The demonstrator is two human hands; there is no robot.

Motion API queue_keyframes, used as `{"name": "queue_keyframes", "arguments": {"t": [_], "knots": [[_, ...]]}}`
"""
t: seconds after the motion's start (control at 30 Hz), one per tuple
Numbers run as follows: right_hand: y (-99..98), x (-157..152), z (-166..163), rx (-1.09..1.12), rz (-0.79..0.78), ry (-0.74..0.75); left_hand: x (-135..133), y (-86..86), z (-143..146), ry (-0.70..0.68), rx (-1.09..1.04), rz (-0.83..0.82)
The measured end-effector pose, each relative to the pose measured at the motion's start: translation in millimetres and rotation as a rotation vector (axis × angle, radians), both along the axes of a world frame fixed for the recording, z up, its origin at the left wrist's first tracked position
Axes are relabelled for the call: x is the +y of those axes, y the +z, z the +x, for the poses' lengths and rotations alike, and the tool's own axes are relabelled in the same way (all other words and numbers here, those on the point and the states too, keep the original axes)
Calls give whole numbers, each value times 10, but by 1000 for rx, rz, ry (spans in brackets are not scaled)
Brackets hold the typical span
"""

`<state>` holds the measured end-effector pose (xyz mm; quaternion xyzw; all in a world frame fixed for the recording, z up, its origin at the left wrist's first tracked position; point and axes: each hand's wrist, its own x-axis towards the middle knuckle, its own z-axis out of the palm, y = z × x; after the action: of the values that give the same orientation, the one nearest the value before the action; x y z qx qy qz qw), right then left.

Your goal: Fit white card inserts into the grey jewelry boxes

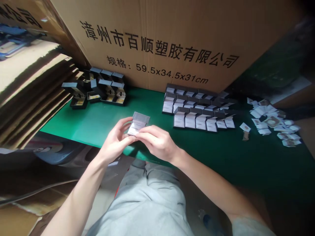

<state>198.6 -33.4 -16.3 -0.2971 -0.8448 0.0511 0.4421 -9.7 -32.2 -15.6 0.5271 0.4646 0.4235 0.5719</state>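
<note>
Near the table's front edge, my left hand (115, 139) is closed around a small hinged jewelry box (139, 118), thumb along its front and fingers behind. The box's lid stands raised, and a white insert (134, 128) with fine print fills the inside. My right hand (158, 141) is closed too, its thumb and fingertips pressed at the box's lower right corner. Whether they grip the rim or the insert I cannot tell. To the right stand rows of similar open boxes (179, 120) with white insides. Several dark open boxes (106, 89) with yellowish insides stand at the back left.
A large printed cardboard carton (147, 42) stands along the back of the green table (145, 98). Loose small white pieces (272, 121) lie heaped at the right. Flat cardboard sheets (31, 95) are stacked at the left. Below the table is a blue-grey object (54, 152).
</note>
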Motion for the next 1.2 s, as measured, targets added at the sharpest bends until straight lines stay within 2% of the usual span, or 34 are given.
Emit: {"name": "queue_keyframes", "arguments": {"t": [0.13, 0.4, 0.6, 0.77, 0.9, 1.07, 1.2], "knots": [[-11, 21, 15, 8, 21, 13, 1, -11, 5, 10, -48, -17], [11, 48, 33, -41, -49, 46, 5, 138, 94, 96, -247, -118], [86, 16, 39, 163, 21, 108, -4, 188, 110, 64, -297, -112], [181, 21, 74, 356, -39, -5, -5, 137, 76, 99, -306, -119], [171, 62, 103, 288, -75, -77, 7, 72, 32, 80, -287, -101], [90, 65, 86, 154, -28, -39, 8, 52, 20, 70, -248, -109], [76, 54, 75, 138, 8, -17, 1, 80, 29, 79, -245, -131]]}}
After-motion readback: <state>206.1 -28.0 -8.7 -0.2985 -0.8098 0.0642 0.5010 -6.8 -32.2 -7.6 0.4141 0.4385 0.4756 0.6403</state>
